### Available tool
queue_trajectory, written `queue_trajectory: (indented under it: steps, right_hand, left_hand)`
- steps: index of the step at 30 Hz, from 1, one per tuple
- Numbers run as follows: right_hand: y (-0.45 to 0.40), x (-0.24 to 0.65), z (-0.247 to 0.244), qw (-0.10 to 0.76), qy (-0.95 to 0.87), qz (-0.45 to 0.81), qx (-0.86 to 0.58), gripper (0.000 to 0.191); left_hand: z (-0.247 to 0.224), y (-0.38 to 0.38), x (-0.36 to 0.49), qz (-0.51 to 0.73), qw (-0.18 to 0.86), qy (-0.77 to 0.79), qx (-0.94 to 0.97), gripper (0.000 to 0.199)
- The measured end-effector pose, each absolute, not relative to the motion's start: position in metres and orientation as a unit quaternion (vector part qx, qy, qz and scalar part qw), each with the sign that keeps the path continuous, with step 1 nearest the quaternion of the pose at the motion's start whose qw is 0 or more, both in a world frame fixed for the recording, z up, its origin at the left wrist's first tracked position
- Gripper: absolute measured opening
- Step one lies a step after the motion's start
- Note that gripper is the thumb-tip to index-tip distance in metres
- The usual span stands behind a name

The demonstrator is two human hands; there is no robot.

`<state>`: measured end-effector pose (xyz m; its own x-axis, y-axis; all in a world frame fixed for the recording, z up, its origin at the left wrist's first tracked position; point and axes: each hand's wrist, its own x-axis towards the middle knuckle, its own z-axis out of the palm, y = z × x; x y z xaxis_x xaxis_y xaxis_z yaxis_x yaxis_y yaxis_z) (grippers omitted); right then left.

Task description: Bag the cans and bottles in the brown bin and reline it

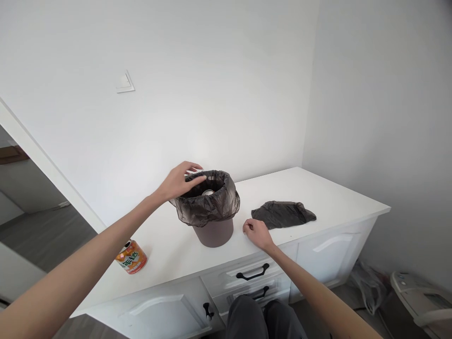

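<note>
A brown trash bin (214, 234) stands upright on the white cabinet, lined with a black plastic bag (206, 211) folded out over its rim. Inside it the round silver end of a can (208, 192) shows; the rest is hidden. My left hand (179, 180) is over the bin's left rim, fingers apart and holding nothing. My right hand (258, 232) rests curled on the cabinet top, right of the bin, with nothing visible in it. Just behind it lies a flattened black plastic bag (286, 214). To the left, an orange drink can (132, 257) stands partly behind my left forearm.
The white cabinet top (169, 266) runs along the wall, above drawers with black handles (252, 273). A light switch (125, 83) is on the wall. On the floor at right are clear plastic wrapping (367, 285) and a pale appliance (420, 299).
</note>
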<state>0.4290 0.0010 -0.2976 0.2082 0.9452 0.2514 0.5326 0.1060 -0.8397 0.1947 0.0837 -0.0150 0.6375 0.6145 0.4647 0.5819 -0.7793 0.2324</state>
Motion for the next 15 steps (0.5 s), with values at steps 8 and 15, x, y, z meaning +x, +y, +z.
queue_trajectory:
  steps: [8,15]
  right_hand:
    - [0.001,0.428,-0.3,0.452,-0.589,0.219,-0.633,0.024]
    - [0.001,0.427,-0.303,0.432,-0.597,0.207,-0.644,0.024]
  left_hand:
    - [-0.03,0.073,0.078,0.369,-0.026,0.532,0.761,0.058]
    - [-0.122,0.05,-0.041,0.126,0.041,0.604,0.786,0.081]
